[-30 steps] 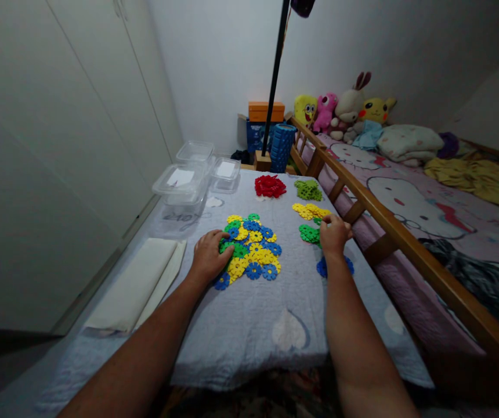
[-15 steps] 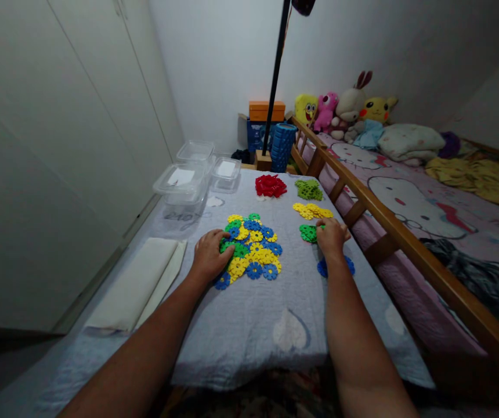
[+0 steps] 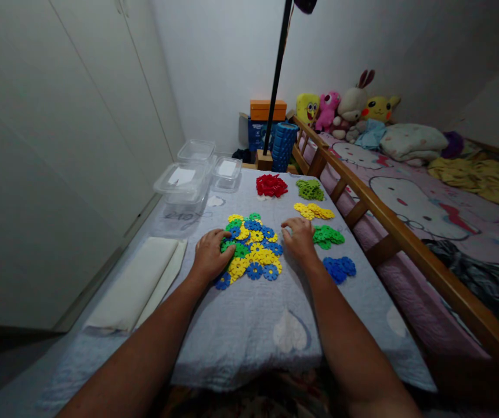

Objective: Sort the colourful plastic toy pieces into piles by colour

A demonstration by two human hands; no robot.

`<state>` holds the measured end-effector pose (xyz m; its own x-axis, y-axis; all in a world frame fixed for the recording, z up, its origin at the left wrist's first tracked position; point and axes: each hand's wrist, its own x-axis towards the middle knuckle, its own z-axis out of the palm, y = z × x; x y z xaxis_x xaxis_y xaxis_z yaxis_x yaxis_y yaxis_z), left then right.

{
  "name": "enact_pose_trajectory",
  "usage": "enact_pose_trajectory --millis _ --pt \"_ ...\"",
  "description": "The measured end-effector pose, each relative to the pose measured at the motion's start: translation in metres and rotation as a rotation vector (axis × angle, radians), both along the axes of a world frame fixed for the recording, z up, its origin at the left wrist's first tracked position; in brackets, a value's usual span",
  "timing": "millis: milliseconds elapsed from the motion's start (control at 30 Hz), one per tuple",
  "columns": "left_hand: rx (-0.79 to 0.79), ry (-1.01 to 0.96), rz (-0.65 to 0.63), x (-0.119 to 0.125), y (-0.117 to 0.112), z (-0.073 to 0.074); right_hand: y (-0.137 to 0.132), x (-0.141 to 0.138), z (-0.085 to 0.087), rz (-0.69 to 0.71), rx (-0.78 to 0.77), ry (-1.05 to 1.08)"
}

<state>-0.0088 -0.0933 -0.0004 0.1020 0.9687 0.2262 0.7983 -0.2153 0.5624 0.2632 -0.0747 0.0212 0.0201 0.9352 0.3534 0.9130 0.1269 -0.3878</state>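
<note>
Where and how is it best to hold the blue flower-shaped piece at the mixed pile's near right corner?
Probably pinch the blue piece by its notched near rim, coming from the person's side with the right hand: it looks thin and flat, and that rim borders the cloth, while yellow pieces crowd behind.

I count one left hand [image 3: 212, 253] and one right hand [image 3: 299, 238]; one mixed heap of flower-shaped discs [image 3: 256, 248]; one red pile [image 3: 271, 186], one light green pile [image 3: 310, 190], one yellow pile [image 3: 314, 211], one darker green pile [image 3: 328, 235] and one blue pile [image 3: 339, 269], so five single-colour piles in all; the pieces overlap too much for me to number them singly; at least three clear plastic boxes [image 3: 196, 151], with two white paper slips [image 3: 181, 176] showing; one folded cream bundle [image 3: 134, 284]; one black pole [image 3: 277, 81]; one orange box [image 3: 268, 109]; one blue roller [image 3: 283, 148]; four large plush toys [image 3: 328, 110] on one bed [image 3: 410, 200].
</note>
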Motion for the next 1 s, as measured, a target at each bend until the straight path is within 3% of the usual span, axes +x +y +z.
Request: enact_pose_trajectory --millis 133,333,1000 --pt "0.010 -0.007 0.005 0.000 0.000 0.000 -0.002 -0.020 -0.007 0.118 -0.046 -0.017" --pt "0.008 -0.009 0.003 0.001 0.000 0.000 -0.001 -0.025 -0.010 0.178 -0.121 -0.072" --pt "0.045 -0.045 -0.045 -0.001 0.001 -0.005 0.001 -0.013 -0.007 0.046 0.033 -0.021"
